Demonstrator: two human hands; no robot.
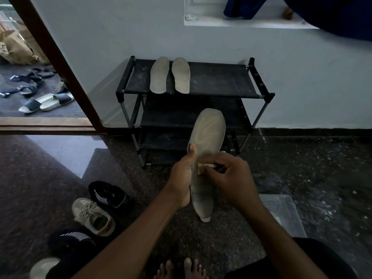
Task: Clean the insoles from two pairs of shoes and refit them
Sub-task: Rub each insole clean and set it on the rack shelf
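Our L hand [181, 178] gripped one insole [207, 133] by its edge, in front of the rack [217, 79]. R hand [231, 174] fingers pinched a small cloth [203, 165] against it. Two more insoles [159, 75] lay on the top shelf, near its left edge.

The right hand [231, 174] is covering most of a pale wad [203, 165] pressed to the insole [207, 133] (cloth or sponge, too hidden to tell), the forearm [265, 224] is masking part of a clear box [287, 210], and the bottom edge is cutting off a white shoe [42, 266] and the toes [181, 268].
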